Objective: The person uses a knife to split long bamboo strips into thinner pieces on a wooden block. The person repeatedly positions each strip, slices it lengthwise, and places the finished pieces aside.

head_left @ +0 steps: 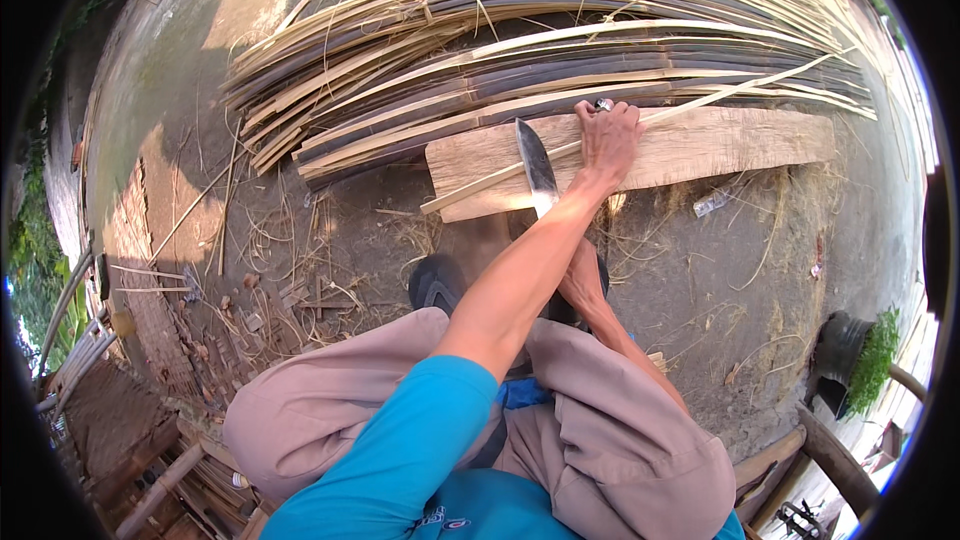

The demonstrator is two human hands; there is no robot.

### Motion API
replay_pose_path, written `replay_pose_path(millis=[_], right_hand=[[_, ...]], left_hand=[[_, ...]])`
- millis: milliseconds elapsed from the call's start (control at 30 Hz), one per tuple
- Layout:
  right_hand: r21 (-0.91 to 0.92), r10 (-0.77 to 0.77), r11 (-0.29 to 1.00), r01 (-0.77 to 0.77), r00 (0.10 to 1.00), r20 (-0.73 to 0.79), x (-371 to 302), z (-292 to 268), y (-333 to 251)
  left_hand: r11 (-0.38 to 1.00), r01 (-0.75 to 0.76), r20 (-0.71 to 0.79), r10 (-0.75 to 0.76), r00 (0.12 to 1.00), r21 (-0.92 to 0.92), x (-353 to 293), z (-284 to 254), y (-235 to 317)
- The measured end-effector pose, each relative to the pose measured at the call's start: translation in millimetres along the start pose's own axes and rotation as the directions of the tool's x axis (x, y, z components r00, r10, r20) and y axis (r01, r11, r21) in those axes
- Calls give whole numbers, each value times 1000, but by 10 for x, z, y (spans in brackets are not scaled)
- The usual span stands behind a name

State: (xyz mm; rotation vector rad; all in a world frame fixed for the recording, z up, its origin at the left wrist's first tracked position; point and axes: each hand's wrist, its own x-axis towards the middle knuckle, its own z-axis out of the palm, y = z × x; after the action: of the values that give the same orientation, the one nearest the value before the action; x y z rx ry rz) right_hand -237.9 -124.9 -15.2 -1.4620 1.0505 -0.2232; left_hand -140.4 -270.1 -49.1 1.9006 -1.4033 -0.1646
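My left hand (608,135) reaches forward across my body and presses a thin pale bamboo strip (480,185) onto a rough wooden plank (720,145) lying on the ground. A broad knife blade (537,168) stands on edge over the strip, just left of that hand. My right hand (585,275) sits lower, mostly hidden under my left forearm, and grips the knife's handle, which I cannot see. A large pile of long split bamboo slats (500,60) lies just behind the plank.
My foot in a dark sandal (435,285) rests on the dirt ground in front of my knees. Shavings and fibres litter the ground. A black pot with a green plant (850,350) stands at the right. Brick paving (150,290) and poles lie at the left.
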Motion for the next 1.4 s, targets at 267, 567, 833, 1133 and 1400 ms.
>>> replay_pose_path(millis=[267, 567, 833, 1133, 1400], right_hand=[[-22, -18, 999, 23, 975, 224, -50, 165, 115], [-138, -407, 893, 428, 899, 161, -248, 771, 631], [78, -173, 981, 179, 982, -80, -102, 320, 318], [-70, -317, 943, 326, 942, 111, -203, 480, 296], [-179, -467, 758, 627, 714, 522, -144, 783, 1211]], left_hand=[[1000, 9, 10, -9, 1000, -2, 32, 23, 31], [1000, 8, 18, -8, 1000, -21, -6, 22, 21], [999, 33, 60, -31, 998, -38, 46, -23, 74], [996, 58, 69, -54, 996, -61, 46, -28, 52], [999, 8, 8, -7, 1000, -36, 62, 18, 53]])
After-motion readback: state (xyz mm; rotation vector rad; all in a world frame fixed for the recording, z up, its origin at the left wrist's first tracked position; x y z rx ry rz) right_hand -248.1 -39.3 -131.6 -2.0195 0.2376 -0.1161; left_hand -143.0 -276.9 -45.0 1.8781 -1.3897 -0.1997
